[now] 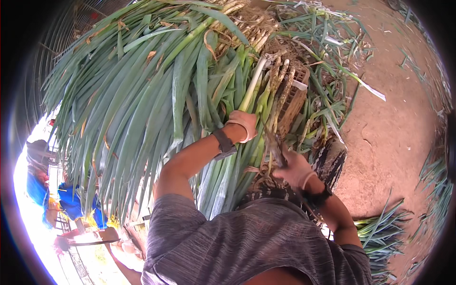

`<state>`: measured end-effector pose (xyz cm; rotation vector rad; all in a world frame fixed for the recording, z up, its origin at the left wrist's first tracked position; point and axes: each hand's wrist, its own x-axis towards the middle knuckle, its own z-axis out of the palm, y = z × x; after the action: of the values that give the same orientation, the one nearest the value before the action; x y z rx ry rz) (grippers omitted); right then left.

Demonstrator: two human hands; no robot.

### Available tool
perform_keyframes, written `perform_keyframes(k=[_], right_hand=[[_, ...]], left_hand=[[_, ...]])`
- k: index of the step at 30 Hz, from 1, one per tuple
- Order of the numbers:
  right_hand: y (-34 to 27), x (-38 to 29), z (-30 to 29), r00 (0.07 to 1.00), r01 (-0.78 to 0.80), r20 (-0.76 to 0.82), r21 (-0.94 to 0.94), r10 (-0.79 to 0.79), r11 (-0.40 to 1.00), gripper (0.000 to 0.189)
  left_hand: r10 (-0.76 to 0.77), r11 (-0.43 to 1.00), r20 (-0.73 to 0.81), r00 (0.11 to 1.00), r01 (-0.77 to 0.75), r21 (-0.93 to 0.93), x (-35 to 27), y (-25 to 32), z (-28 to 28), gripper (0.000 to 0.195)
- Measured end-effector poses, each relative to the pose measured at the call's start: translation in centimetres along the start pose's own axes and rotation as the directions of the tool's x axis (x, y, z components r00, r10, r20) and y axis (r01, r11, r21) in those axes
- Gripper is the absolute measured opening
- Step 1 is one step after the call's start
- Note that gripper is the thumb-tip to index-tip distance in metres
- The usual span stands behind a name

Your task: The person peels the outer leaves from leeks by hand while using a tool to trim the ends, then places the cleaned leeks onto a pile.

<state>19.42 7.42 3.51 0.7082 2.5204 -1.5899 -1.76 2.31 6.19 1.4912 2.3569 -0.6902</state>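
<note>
A large heap of long green onions (131, 96) lies before me, leaves to the left and roots towards the upper right. My left hand (245, 124) is closed around the green part of a thick stalk; its white shaft (253, 83) points up past the hand. My right hand (295, 167), with a pale cuff at the wrist, grips a dark, blurred tool (275, 148) just right of the stalks; its exact kind cannot be told. Several thinner stalks with brown-spotted shafts (285, 87) lie beside the white one, roots up.
A brown slatted crate or block (294, 103) sits under the root ends. Cut leaves and peelings (327, 39) litter the earthen floor (377, 142) on the right. Another onion bunch (383, 235) lies at lower right. Blue cloth or plastic (71, 201) shows at far left beside a wire structure.
</note>
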Motion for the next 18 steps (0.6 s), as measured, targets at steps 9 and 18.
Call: perform_keyframes(k=[9,18], right_hand=[[0.0,3.2,0.2,0.994,-0.081,-0.083,-0.132,0.070,0.988,0.080],[0.0,7.3,-0.2,0.979,-0.111,-0.181,-0.099,0.092,0.989,0.072]], left_hand=[[-0.117,0.987,0.194,0.974,0.093,0.130,3.1,2.8,0.7,0.018],[-0.189,0.981,0.149,0.970,0.179,0.078,3.4,3.7,2.2,0.027]])
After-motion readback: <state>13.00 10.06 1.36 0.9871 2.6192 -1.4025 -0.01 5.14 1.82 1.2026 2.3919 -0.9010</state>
